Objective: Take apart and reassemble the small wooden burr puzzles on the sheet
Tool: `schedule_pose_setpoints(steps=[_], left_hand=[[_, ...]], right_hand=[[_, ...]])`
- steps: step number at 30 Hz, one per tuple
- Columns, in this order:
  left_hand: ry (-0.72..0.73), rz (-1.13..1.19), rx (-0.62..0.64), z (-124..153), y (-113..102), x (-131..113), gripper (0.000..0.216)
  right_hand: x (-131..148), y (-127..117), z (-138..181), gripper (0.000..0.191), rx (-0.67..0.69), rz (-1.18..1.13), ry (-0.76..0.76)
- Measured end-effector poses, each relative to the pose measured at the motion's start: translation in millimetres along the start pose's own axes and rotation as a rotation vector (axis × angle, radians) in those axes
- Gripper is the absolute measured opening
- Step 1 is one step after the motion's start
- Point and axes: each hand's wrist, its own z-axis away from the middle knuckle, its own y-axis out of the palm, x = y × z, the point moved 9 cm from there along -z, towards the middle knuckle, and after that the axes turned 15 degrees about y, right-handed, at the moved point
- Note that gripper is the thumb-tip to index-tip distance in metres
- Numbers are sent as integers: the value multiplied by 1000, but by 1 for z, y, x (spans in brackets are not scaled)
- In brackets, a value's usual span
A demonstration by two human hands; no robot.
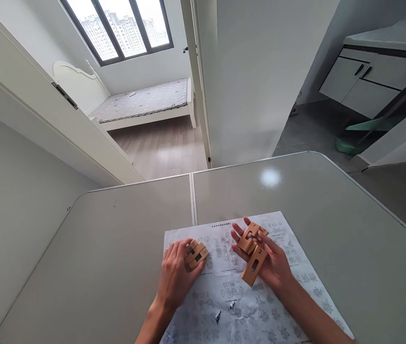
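Observation:
My left hand [178,267] is closed around a small cluster of notched wooden puzzle pieces [196,254] over the left part of a printed paper sheet [229,291]. Dark gaps show in the notches of these pieces. Palm up, my right hand [272,263] holds more wooden puzzle pieces [254,265], with the thumb resting on them. One of these is marked "2" and has an oval slot; another behind it is marked "1". The fingers under the right-hand pieces are partly hidden.
The sheet lies on a grey folding table [124,267] with a white centre seam [193,198] and pale edging. Two small tears [218,316] show near its lower middle. Beyond the table are an open doorway, a bed [145,105] and a white cabinet [371,79].

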Motion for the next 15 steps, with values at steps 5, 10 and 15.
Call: schedule_pose_setpoints(steps=[5,10,15], left_hand=[[-139,-67,-39,5,-18,38,42],[-116,-167,-184,3,-37,24,48],[90,222,9,-7,5,-54,18]], right_hand=[[0,-1,-1,48,5,0,13],[0,-1,-1,49,12,12,11],[-1,0,0,46,11,10,16]])
